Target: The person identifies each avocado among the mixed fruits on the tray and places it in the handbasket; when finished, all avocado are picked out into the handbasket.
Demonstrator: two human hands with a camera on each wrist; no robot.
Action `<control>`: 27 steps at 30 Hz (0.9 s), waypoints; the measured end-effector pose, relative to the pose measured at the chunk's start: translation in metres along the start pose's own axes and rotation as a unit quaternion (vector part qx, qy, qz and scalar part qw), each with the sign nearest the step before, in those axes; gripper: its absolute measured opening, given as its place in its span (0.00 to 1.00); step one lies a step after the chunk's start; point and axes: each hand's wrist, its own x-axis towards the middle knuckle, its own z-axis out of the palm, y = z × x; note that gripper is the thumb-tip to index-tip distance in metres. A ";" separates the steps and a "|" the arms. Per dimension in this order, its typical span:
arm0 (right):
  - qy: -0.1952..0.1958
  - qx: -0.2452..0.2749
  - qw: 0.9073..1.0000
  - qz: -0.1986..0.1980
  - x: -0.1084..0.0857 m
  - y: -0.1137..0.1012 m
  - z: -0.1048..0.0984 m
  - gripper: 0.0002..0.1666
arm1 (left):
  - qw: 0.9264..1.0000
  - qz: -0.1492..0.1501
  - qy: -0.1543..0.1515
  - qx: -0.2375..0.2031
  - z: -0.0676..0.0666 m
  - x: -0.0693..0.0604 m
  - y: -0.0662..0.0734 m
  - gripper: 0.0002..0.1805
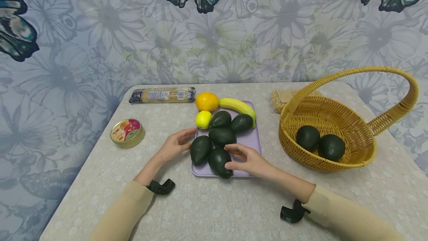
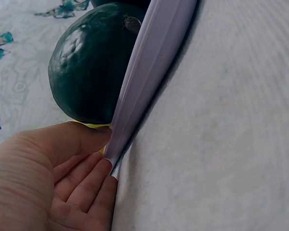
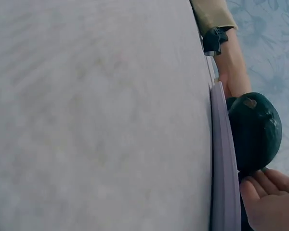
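Note:
A lilac tray carries several dark green avocados, a lemon, an orange and a banana. My right hand holds the front avocado from its right side, thumb and fingertips against the skin. In the right wrist view, bent fingers meet this avocado near the tray rim. On the left, my left hand touches the tray's edge beside the left avocado. The left wrist view has its thumb and extended fingertips against the rim.
A wicker basket with a tall handle stands on the right, with two avocados inside. Behind it lies a woven straw item, partly hidden. A pasta packet lies at the back left. A round tin sits nearer on the left.

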 end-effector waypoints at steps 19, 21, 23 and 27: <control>0.000 -0.034 0.999 0.038 0.010 0.009 0.017 0.41 | 1.000 -0.017 0.002 0.009 0.004 -0.005 0.024 0.29; -0.003 -0.046 0.999 0.026 0.010 0.007 0.017 0.41 | 1.000 -0.013 0.001 0.007 0.004 -0.007 0.029 0.29; -0.008 -0.050 0.999 0.010 0.009 0.003 0.014 0.41 | 1.000 -0.015 0.003 0.003 0.004 -0.006 0.024 0.29; -0.026 -0.047 0.998 -0.043 0.005 -0.011 0.002 0.40 | 1.000 -0.019 0.006 0.008 0.003 -0.002 0.010 0.30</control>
